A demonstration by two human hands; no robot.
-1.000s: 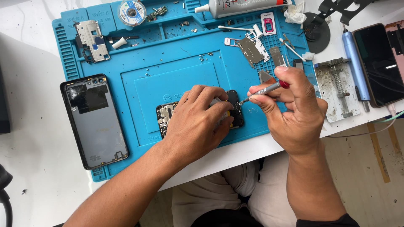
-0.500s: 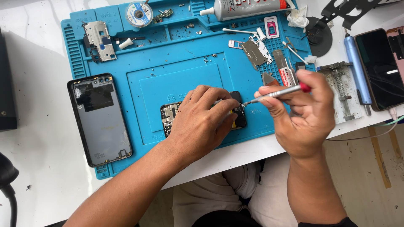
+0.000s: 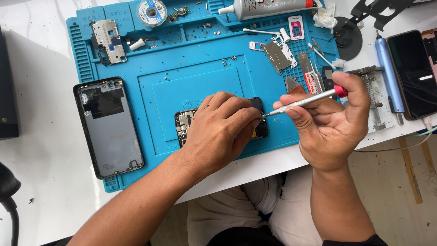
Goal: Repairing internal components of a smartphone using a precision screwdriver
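Observation:
My left hand (image 3: 223, 130) lies flat over an opened phone (image 3: 184, 125) on the blue work mat (image 3: 191, 59), pressing it down; most of the phone is hidden under the fingers. My right hand (image 3: 330, 125) grips a slim silver screwdriver with a red cap (image 3: 305, 101). Its tip sits at the phone's right end, by my left fingertips. A grey phone back cover (image 3: 108, 125) lies face up on the mat's left side.
The mat's top trays hold a metal bracket (image 3: 108, 41), a solder wick spool (image 3: 152, 12), a glue tube (image 3: 268, 7), shield plates (image 3: 278, 53) and loose screws. To the right lie a blue pen-shaped tool (image 3: 389, 75), a dark phone (image 3: 414, 73) and a metal clamp (image 3: 371, 91).
The screwdriver tip has come down to the phone's right end. The view has shifted slightly; my left hand stays on the phone.

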